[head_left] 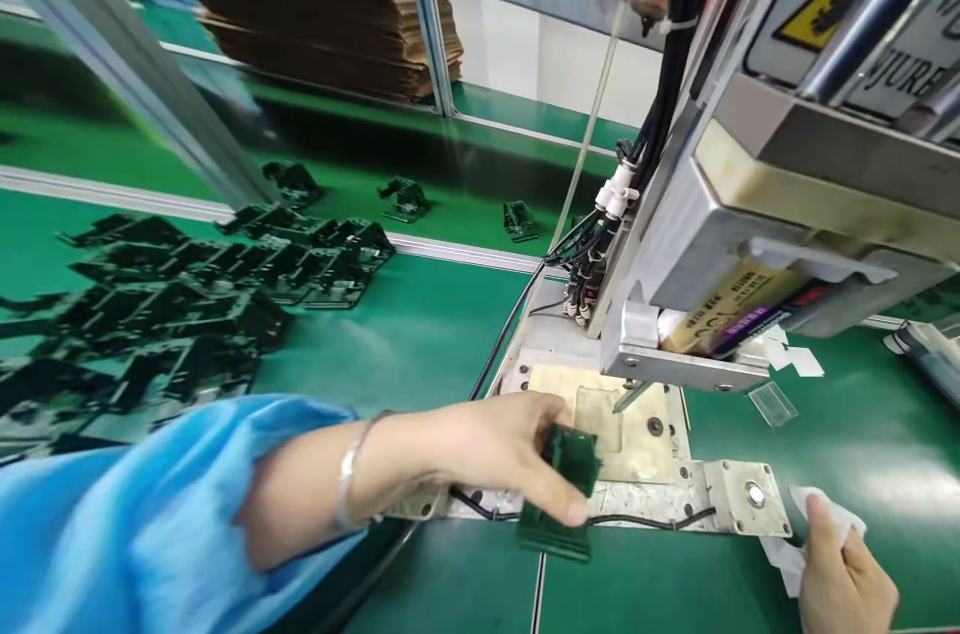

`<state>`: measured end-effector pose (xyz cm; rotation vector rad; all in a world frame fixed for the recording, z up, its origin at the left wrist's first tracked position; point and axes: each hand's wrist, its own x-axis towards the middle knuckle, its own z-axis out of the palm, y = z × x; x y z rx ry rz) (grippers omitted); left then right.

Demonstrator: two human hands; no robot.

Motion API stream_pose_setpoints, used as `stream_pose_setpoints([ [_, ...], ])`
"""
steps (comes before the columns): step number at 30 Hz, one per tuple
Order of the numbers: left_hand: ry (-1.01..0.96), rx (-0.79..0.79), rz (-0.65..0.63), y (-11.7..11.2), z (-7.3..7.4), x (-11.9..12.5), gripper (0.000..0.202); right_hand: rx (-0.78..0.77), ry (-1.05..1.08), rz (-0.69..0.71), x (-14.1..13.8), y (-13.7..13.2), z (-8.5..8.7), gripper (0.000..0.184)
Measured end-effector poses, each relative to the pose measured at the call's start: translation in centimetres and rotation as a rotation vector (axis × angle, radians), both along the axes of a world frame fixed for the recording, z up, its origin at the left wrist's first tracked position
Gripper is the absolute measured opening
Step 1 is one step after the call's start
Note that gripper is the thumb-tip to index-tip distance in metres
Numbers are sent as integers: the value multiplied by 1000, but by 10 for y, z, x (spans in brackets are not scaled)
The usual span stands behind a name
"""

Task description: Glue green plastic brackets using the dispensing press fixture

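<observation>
The right hand pinches a white paper piece just right of the press base. The left hand grips a dark green moulded part between thumb and fingers, at the near edge of the base. A push button is mounted at the base's right end. The press head stands above the base. Grouped moulded parts lie left of the base; stacked cardboard is located beyond, to the left.
</observation>
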<state>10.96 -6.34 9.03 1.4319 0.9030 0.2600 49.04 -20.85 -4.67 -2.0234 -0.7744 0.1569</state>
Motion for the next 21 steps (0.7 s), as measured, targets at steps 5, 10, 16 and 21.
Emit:
stream_pose_setpoints([
  [5, -82, 18, 9, 16, -12, 36, 45, 68, 90, 15, -9, 5, 2, 49],
  [10, 251, 537, 90, 15, -24, 38, 41, 43, 136, -22, -11, 6, 8, 52],
  [16, 342, 629, -24, -6, -13, 11, 69, -84, 123, 137, -33, 18, 28, 58],
  [21, 545, 711, 130, -16, -15, -55, 60, -111, 218, 207, -46, 32, 36, 61],
])
